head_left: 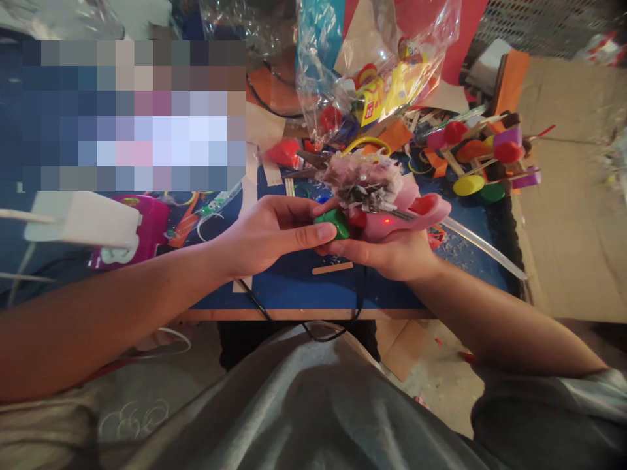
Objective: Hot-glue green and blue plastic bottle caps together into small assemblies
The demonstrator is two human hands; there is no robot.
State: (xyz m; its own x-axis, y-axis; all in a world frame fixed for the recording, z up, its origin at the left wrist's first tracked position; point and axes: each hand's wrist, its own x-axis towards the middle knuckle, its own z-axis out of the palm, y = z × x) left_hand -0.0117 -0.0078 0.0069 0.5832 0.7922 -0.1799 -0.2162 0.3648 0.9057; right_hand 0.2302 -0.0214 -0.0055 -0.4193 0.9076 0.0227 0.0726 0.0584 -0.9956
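Note:
My left hand [269, 235] is closed, its thumb and fingers pinching a green bottle cap [333, 224] held over the blue board [304, 287]. My right hand [386, 251] is wrapped round a pink glue gun [406, 215] with a small red light lit on its side. The gun's front end meets the green cap. A red cap [357, 217] shows just beside the green one. A fluffy pink and silver paper tuft [365, 179] sits right behind the gun.
A stick-and-cap model [484, 156] stands at the right. A clear bag of coloured caps [372, 78] lies behind. A wooden stick [333, 267] lies on the board. A white adapter [83, 219] and pink object [151, 225] sit left; a black cable [313, 329] hangs off the edge.

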